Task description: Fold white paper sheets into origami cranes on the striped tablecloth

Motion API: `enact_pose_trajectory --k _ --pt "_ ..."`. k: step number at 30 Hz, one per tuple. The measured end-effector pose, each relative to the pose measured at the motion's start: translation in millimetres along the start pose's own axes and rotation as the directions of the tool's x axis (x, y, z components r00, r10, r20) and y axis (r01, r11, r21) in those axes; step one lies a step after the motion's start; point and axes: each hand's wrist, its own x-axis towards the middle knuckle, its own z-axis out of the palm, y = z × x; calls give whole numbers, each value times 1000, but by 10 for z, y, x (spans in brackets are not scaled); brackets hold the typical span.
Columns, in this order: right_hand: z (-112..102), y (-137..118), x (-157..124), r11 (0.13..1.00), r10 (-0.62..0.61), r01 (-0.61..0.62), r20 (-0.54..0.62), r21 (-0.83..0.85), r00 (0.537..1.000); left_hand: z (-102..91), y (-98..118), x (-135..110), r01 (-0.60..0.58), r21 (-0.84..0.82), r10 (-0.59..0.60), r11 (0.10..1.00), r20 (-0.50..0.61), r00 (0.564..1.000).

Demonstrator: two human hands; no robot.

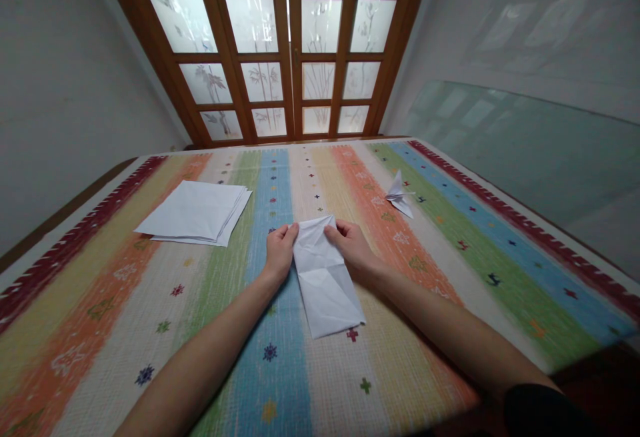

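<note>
On the table, paper folding appears to be in hand.
A paper stack lies toward the table's far-left corner; midway between the side edges, the left hand and right hand pinch the far end of a folded sheet; a small folded paper sits toward the far-right corner. The next move seems to call for aligned edges and a firm crease.

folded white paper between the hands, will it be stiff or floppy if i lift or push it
The folded white paper would probably bend first along the crease across its middle. The wrinkles at its far end, between the left hand and right hand, suggest it could crumple if pushed. Its thin-looking edges suggest little weight.
</note>
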Motion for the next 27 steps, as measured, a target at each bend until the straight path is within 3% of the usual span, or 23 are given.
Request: enact_pose_trajectory --k 7,17,24,27 --pt "-56 26 53 993 -14 15 15 -116 1000 10 2 -16 -56 27 56 998 -4 998" --pt "-17 38 68 967 -100 88 -39 -240 994 32 101 -75 -161 261 196 952 -113 974" --pt "-30 15 22 864 -261 181 -112 -469 959 12 47 -55 -161 312 201 936 -98 975" --pt "-54 16 29 804 -299 201 -88 -560 950 -31 94 -54 -280 437 341 855 -67 938"
